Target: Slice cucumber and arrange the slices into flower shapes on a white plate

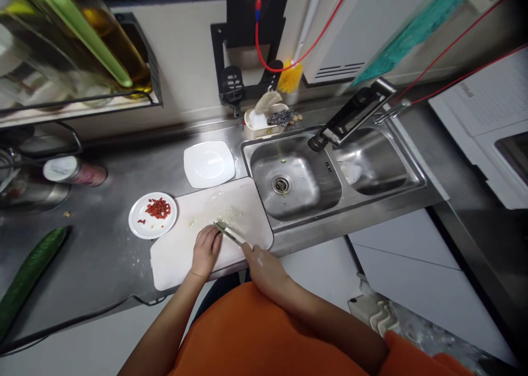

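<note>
My right hand grips the handle of a knife, whose blade points up and left over the white cutting board. Beside the blade tip, my left hand rests on the board with its fingers bent together; whatever they hold, if anything, is too small to make out. Small pale green bits and wet traces lie on the board just beyond the knife. A white plate with red berries touches the board's left edge. Behind the board is a bare white square plate.
A double steel sink with a dark faucet fixture adjoins the board at right. A cucumber and a lidded can are at left. Oil bottles stand on a rack at upper left. A sponge holder sits behind the sink.
</note>
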